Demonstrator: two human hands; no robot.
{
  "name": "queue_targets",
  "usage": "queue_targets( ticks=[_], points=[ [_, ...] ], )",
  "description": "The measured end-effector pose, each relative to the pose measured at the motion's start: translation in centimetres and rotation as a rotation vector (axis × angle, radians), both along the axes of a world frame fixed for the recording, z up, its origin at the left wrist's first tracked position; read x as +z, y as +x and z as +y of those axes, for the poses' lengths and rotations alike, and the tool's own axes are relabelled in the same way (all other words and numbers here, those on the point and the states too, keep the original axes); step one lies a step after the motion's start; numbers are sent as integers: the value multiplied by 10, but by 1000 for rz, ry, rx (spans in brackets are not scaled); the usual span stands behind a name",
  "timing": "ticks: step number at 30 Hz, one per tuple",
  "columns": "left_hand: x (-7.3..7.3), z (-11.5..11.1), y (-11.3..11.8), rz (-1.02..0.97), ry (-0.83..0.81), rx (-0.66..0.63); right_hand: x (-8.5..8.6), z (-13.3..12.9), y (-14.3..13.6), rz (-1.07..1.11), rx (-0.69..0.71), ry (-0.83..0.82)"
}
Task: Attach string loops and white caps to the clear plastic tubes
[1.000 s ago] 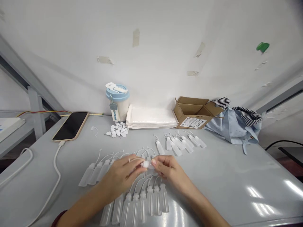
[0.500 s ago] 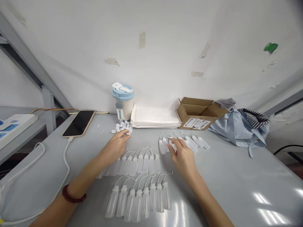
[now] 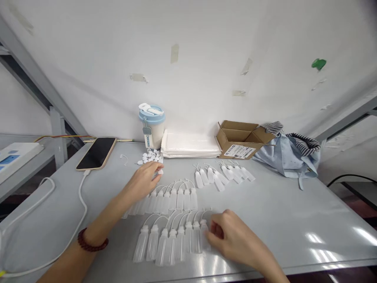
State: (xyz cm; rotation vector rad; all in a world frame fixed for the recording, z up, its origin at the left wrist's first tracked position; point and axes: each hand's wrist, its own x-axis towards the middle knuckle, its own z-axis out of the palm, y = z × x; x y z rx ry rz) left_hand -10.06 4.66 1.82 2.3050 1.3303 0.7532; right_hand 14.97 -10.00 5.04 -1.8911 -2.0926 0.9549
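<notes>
My left hand (image 3: 143,179) reaches toward the pile of small white caps (image 3: 150,156) and pinches one white cap (image 3: 160,171) at its fingertips. My right hand (image 3: 232,237) is curled at the right end of the near row of small clear bottles (image 3: 171,241), its fingers closed on a bottle (image 3: 204,236) there. A second row of bottles (image 3: 173,198) with thin looped tethers lies between my hands. A third, looser group of bottles (image 3: 220,175) lies farther back on the right.
On the grey table (image 3: 294,220) a phone (image 3: 96,153) lies on its charging cable (image 3: 79,196) at the back left. A blue-lidded cup (image 3: 151,125), a stack of white sheets (image 3: 191,145), an open cardboard box (image 3: 243,139) and bundled cloth (image 3: 287,153) line the wall.
My right hand has drawn back from the far group of bottles to the right end of the near row. My left hand stays by the caps, now pinching one.
</notes>
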Motion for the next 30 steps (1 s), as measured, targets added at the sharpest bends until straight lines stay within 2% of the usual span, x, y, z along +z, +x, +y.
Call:
queue_targets(
  ticks=[4,7,9,16,23,30],
  points=[
    [7,-18,9,-76,-131,16,-8,-10,-2,-146,-50,-21],
    [12,-31,16,-159,-295,12,-10,-7,-1,-217,-88,-20],
    [16,-38,19,-190,-342,4,-10,-4,-1,-253,-109,-12],
    [24,-45,24,-237,-349,-66,-6,-4,1,-270,-108,19],
    [23,-47,23,-229,-352,-74,-6,2,2,-143,47,88],
    [21,-49,25,-237,-353,-107,-12,3,4,-85,1,122]
  ],
)
